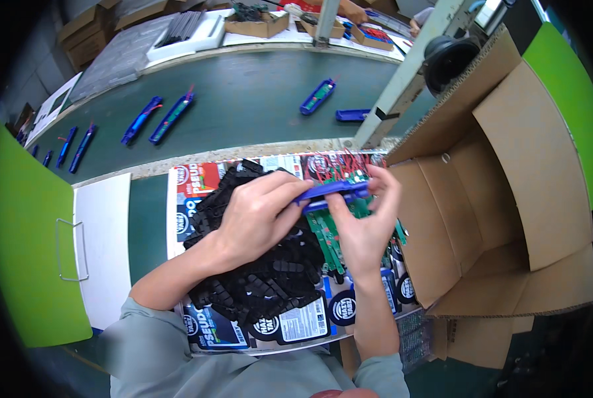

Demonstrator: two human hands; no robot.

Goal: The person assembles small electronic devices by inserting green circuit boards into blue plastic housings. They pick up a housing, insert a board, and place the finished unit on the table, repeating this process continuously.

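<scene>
Both hands meet over the middle of the work surface, gripping a long, narrow blue plastic casing (pixel 336 190) held roughly level. My left hand (pixel 256 213) pinches its left end between thumb and fingers. At the other end, my right hand (pixel 368 222) has its thumb along the near side and its fingers curled round the tip. What sits inside the casing cannot be made out. Below my left hand spreads a heap of black plastic parts (pixel 270 282). Green circuit boards (pixel 329 242) with red wires (pixel 336 166) lie beneath and beyond my right hand.
Past the work surface runs a dark green conveyor belt (pixel 243 86) carrying several blue casings (pixel 172 118). An open cardboard box (pixel 442 225) stands close on the right, beside a metal post (pixel 402 83). A green panel (pixel 34 245) borders the left. Another person's hand (pixel 354 12) shows at the far side.
</scene>
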